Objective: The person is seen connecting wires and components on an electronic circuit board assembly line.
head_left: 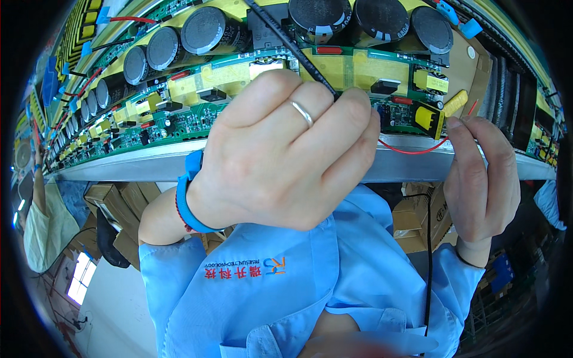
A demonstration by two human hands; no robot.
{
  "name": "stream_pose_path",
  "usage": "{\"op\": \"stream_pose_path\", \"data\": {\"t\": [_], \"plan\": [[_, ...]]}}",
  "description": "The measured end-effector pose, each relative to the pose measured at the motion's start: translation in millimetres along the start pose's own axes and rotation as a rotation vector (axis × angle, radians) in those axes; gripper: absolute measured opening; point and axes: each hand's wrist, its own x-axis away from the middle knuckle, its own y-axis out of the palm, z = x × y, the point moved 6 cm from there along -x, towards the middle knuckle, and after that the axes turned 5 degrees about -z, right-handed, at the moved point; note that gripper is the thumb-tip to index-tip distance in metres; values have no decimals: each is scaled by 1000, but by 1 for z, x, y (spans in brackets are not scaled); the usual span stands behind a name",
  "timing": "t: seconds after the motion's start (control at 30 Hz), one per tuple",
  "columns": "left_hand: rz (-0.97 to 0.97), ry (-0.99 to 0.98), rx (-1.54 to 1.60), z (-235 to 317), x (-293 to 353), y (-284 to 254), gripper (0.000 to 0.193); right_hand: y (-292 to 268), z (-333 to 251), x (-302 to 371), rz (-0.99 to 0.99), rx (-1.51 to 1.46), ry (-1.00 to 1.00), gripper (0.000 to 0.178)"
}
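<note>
My left hand [280, 149], with a ring and a blue wristband, is closed in front of a long green circuit board [170, 132]. A thin black cord [292, 45] runs down from the top edge into its curled fingers, which hide the cord's end. To the right, my right hand [480, 173] pinches a thin red wire [412, 151] between thumb and fingers. The wire bends along the board's front edge from behind my left hand. Beside my right fingertips sit a yellow-and-black transformer [427, 119] and a small yellow-wrapped piece [456, 102].
Large black capacitors [320, 17] stand behind the board's yellow-covered strip. More boards line the left side. A grey metal edge [286, 170] runs along the front. Cardboard boxes [110, 206] lie below. At far left, another person's sleeve [51, 227] shows.
</note>
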Motion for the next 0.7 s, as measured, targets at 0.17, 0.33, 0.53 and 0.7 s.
{"op": "stream_pose_path", "data": {"t": [0.17, 0.33, 0.53, 0.7], "plan": [[-91, -116, 63, 0, -12, 2, 40, 6, 3, 3, 9, 4, -17, 31], [-30, -165, 57, 6, -17, 12, 33, 7, 4, 7, 71, -75, 3, 28], [-77, -240, -13, 9, -22, 18, 31, 12, 5, 10, 136, -129, -17, 29], [-91, -324, -118, 15, -26, 18, 29, 11, 5, 12, 135, -126, -73, 31]]}}
